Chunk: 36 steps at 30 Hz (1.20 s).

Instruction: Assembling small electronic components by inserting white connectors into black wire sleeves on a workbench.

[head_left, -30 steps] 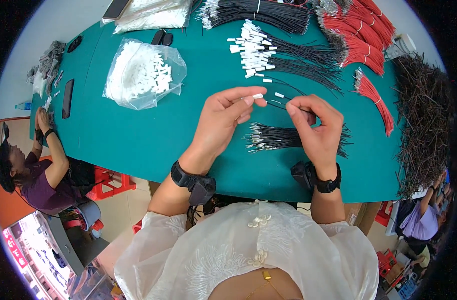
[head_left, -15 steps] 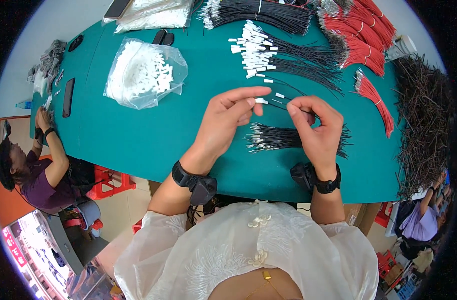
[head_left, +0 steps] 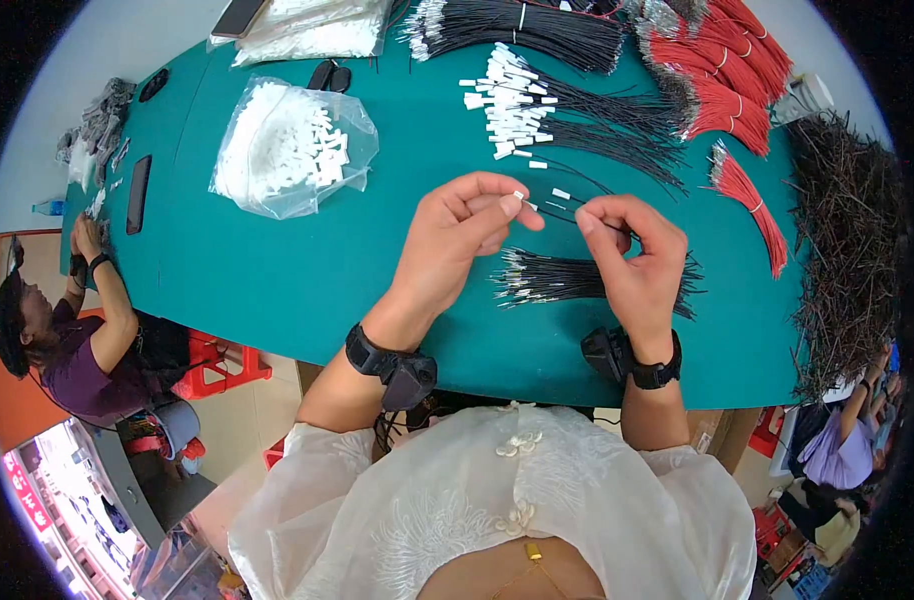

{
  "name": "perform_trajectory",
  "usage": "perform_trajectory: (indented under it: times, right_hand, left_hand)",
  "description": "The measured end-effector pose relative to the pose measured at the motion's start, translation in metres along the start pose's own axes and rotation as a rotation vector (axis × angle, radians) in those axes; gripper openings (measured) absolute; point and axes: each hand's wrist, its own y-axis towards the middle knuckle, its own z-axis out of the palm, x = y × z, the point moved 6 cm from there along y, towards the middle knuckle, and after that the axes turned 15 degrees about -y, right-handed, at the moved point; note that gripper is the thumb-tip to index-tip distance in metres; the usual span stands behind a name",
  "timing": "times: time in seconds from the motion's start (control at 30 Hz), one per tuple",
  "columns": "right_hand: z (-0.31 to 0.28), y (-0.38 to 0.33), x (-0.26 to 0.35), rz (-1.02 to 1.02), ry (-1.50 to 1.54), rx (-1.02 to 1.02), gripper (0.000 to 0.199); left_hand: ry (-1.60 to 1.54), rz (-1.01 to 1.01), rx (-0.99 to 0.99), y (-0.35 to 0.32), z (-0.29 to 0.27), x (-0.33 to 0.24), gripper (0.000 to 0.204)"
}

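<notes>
My left hand pinches a small white connector housing between thumb and index finger. To its right, my right hand has thumb and fingertips closed on a thin black wire. The metal tip of a wire shows between the hands, beside a white housing; whether my right hand also holds that one, I cannot tell. Beneath my right hand lies a bundle of black wires with bare metal ends. Farther off, a pile of black wires carries white housings.
A clear bag of white housings lies left of my hands. Red wire bundles and a small red bundle are at the right, beside a dark wire heap. At the far left, a person sits at the green table.
My left index finger has curled from stretched out to bent, and the white housing in that pinch is now turned differently. My right hand stays almost in place.
</notes>
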Motion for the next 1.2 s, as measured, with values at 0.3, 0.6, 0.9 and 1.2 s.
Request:
perform_trajectory:
  times: [0.3, 0.6, 0.9, 1.2]
  right_hand:
    - [0.0, -0.002, 0.0, 0.007, 0.012, -0.002, 0.005]
    - [0.002, -0.002, -0.001, 0.021, 0.016, 0.01, 0.005]
    - [0.006, -0.003, -0.005, 0.066, 0.093, 0.051, 0.005]
    - [0.009, -0.005, -0.009, 0.122, 0.13, 0.107, 0.005]
  left_hand:
    - [-0.04, 0.037, -0.014, 0.0, -0.008, -0.001, 0.013]
    - [-0.23, -0.07, -0.028, 0.002, -0.007, 0.005, 0.008]
    - [-0.186, -0.041, -0.022, 0.003, -0.01, 0.007, 0.007]
    - [-0.177, -0.055, -0.005, 0.001, -0.007, 0.007, 0.005]
